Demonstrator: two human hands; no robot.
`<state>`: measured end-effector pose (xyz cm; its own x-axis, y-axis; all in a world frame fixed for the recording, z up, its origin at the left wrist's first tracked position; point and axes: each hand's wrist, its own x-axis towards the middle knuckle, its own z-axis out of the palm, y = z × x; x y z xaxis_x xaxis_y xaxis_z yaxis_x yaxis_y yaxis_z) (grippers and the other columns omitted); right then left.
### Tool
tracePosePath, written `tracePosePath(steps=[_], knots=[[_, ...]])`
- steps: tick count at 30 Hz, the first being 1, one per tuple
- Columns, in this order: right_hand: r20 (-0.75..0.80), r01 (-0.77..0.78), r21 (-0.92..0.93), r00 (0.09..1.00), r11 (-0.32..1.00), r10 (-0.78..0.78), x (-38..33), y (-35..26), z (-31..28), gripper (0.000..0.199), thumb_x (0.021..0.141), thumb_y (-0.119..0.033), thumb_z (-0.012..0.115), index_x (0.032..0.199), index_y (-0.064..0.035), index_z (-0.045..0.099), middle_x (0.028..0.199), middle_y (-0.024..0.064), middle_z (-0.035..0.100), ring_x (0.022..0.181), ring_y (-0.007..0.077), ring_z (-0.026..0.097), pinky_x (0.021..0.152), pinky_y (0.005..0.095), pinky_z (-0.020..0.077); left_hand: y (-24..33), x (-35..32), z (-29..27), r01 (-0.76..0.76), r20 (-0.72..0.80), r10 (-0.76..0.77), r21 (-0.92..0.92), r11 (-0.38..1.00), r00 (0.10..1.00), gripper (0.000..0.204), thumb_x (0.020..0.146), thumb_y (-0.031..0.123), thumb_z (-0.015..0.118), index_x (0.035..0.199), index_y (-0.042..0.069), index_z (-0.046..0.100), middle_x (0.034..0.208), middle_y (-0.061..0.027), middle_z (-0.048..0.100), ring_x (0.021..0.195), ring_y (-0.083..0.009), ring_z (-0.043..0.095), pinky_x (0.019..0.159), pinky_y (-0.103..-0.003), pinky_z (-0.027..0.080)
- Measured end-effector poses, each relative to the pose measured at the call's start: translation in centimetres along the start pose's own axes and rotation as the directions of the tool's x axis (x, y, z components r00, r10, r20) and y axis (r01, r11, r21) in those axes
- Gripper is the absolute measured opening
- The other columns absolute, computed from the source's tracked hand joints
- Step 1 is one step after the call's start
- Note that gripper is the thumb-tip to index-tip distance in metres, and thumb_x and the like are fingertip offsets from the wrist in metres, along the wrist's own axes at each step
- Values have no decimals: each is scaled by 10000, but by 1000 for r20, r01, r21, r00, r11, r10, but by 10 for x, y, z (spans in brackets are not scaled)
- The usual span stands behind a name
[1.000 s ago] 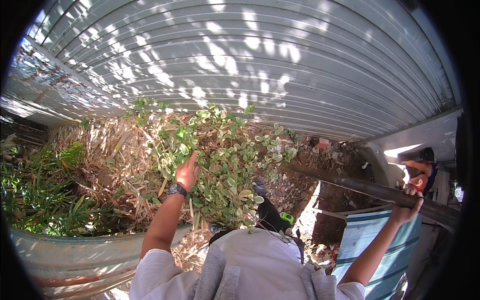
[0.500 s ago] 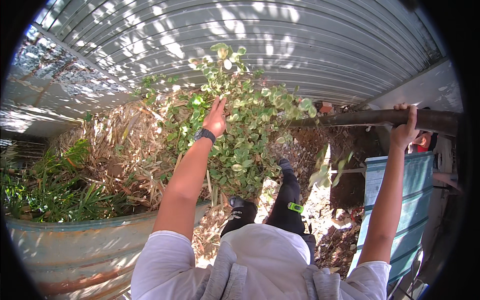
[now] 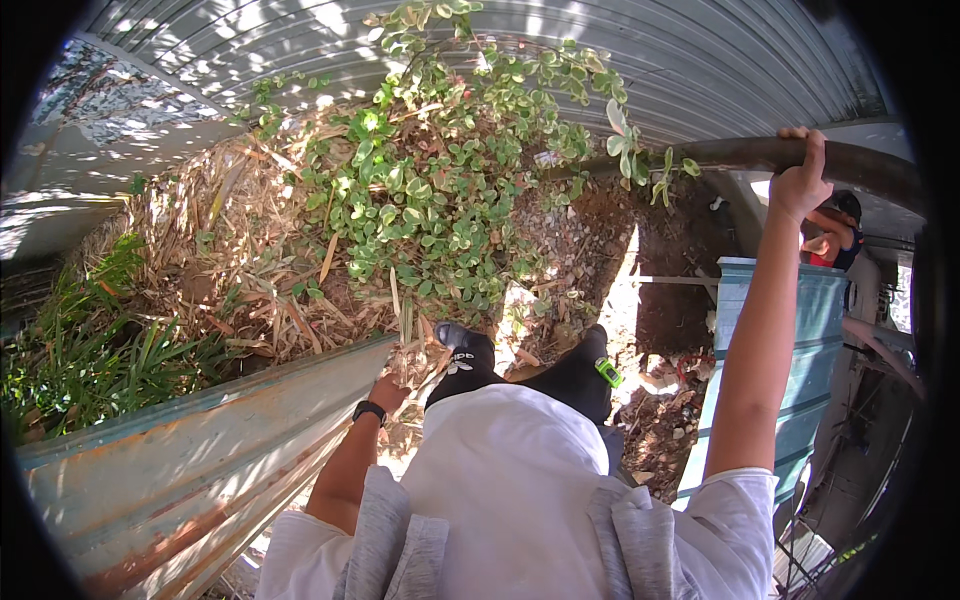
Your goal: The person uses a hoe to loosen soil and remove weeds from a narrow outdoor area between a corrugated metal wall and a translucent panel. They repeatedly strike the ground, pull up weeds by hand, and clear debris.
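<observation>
Nearer the person than the bush and to its left stands a sheet; the left hand is at the sheet's right end, its grip impossible to tell. The pole extends rightward from the bush's right side; farther right of the bush, the right hand grasps it from above. Step in hand, as judged: one-handed support of the pole. Any next move calls for a firm right grip and clearance from the bush's stems.
</observation>
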<state>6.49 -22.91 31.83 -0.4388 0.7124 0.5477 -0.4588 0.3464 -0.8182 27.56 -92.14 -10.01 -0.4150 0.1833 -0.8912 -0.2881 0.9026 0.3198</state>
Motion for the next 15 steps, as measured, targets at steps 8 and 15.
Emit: tracePosePath(steps=[8, 15], knots=[[102, -104, 107, 990, 989, 93, -22, -6, -59, 266, 930, -250, 655, 1058, -19, 622, 948, 121, 599, 934, 295, 599, 949, 452, 484, -59, -11, 63, 37, -178, -113, -385, 922, 978, 159, 799, 198, 774, 854, 49, 774, 949, -119, 770, 869, -233, 722, 843, -360, 565], [276, -21, 117, 961, 993, -13, -148, -54, -126, 334, 932, -293, 703, 1138, -66, 569, 993, 120, 586, 961, 286, 566, 981, 478, 461, 76, 11, -26, -241, -589, -25, -369, 898, 808, 251, 712, 204, 847, 670, 54, 650, 662, -111, 672, 621, -238, 636, 645, -369, 528]])
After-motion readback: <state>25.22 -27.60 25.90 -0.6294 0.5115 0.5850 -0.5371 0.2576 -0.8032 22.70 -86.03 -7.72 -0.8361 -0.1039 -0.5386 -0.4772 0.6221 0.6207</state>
